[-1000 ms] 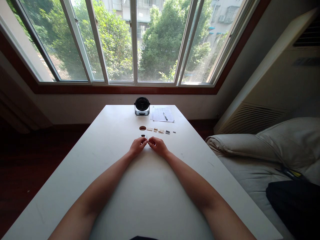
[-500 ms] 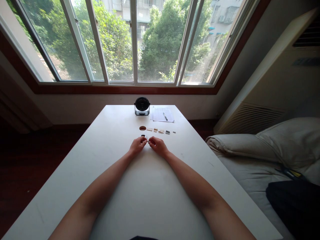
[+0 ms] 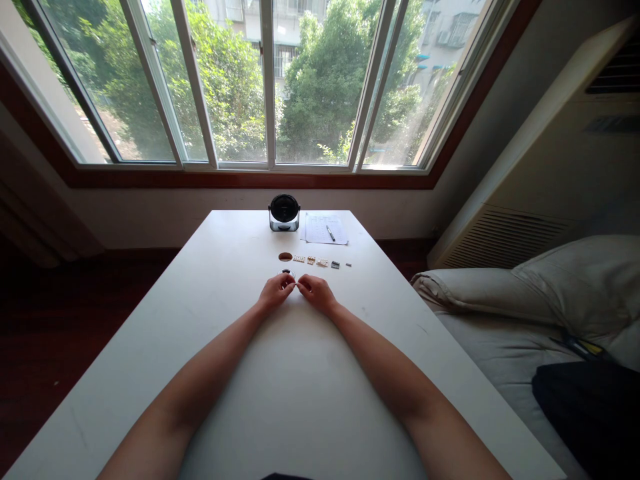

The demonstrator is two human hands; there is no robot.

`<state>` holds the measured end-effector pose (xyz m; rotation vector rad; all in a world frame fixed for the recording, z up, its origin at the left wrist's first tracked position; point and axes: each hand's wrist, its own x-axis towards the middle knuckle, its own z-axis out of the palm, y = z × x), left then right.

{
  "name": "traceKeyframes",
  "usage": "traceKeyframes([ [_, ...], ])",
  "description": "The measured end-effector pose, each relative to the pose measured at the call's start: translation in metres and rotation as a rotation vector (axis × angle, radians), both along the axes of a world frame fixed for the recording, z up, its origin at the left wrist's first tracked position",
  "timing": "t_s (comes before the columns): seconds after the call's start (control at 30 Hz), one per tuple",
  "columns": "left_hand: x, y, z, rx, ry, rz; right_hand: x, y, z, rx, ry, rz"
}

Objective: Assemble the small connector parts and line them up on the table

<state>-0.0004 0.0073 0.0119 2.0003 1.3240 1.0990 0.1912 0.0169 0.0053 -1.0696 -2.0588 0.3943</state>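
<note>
My left hand (image 3: 276, 292) and my right hand (image 3: 316, 292) meet over the white table (image 3: 295, 387), fingertips pinched together. Whatever sits between them is too small to make out. Just beyond my left fingers lies a small round, dark-centred object (image 3: 287, 271), partly covered by that hand. A row of small parts runs rightward past my hands: a pale dotted strip (image 3: 299, 259), brown-and-white pieces (image 3: 311, 260), cream pieces (image 3: 323, 263), dark grey pieces (image 3: 335, 265) and one tiny dark piece (image 3: 349, 265).
A round brown-looking opening or disc (image 3: 285, 257) is left of the row. At the table's far edge stand a black round device on a bracket (image 3: 285, 212) and paper sheets (image 3: 320, 230) with a pen (image 3: 331, 233). A sofa (image 3: 480, 333) flanks the right side.
Both hands stay in nearly the same place. Their fingertips have shifted slightly, and the pale bit seen between them earlier is now harder to see.
</note>
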Motion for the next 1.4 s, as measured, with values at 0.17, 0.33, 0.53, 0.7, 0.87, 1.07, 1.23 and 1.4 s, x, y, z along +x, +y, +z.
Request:
traceKeyframes([
  [0.17, 0.0002, 0.0005, -0.0003, -0.002, 0.007, -0.001, 0.0002, -0.0003, 0.0011, -0.004, 0.000, 0.002],
  [0.33, -0.0003, 0.0008, -0.0007, 0.007, 0.014, -0.001, 0.0007, 0.0000, 0.0007, -0.003, 0.004, 0.008],
  [0.53, -0.0002, 0.0021, -0.0025, 0.016, 0.024, 0.004, 0.0011, -0.0020, 0.0017, -0.017, 0.029, 0.023],
  [0.7, 0.0001, 0.0017, -0.0013, 0.009, 0.027, 0.011, 0.0014, -0.0019, 0.0019, -0.014, 0.037, 0.035],
  [0.87, -0.0001, 0.0013, -0.0008, 0.019, 0.023, 0.013, 0.0012, 0.0006, -0.0010, 0.004, 0.037, 0.030],
  [1.07, -0.0004, 0.0016, -0.0019, 0.018, 0.018, 0.028, 0.0000, 0.0037, -0.0054, 0.017, 0.061, 0.012],
  [1.23, -0.0009, 0.0023, -0.0036, 0.016, 0.007, 0.025, 0.0003, 0.0054, -0.0060, 0.021, 0.063, 0.003],
  [1.4, -0.0007, 0.0023, -0.0041, 0.006, 0.005, 0.029, 0.0008, 0.0056, -0.0059, 0.028, 0.055, -0.002],
])
